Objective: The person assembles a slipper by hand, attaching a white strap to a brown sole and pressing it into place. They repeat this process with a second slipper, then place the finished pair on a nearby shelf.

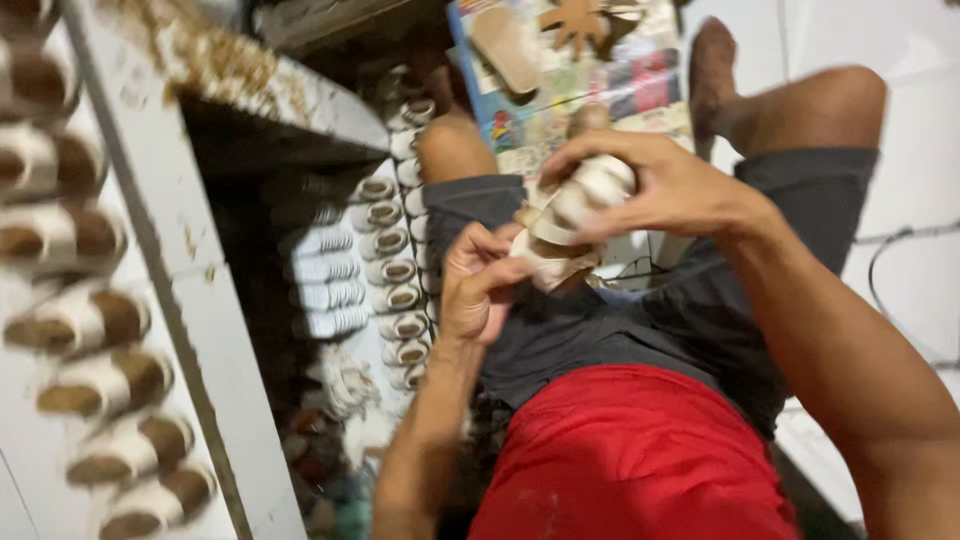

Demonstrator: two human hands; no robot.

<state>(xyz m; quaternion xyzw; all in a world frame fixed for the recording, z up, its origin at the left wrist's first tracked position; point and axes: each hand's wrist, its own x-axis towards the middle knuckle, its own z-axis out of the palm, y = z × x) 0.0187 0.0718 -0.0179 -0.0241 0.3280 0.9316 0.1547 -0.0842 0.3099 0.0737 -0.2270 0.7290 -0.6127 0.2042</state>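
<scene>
Sandal [575, 215]: cream-white straps, tan-brown sole. Shelf sandals [90, 320]: white straps, brown footbeds. Shirt [630, 460]: red. Shorts [640, 310]: dark grey. Shelf edge [200, 300]: pale grey, rust-brown stains.

A single view comes from a camera worn on the person's head. It looks steeply down past a red shirt and dark shorts onto the lap, close enough that the left hand [478, 285] and right hand [655, 185] fill the middle. Shelves [215, 330] run along the left edge, floor along the right. The picture is blurred.
</scene>
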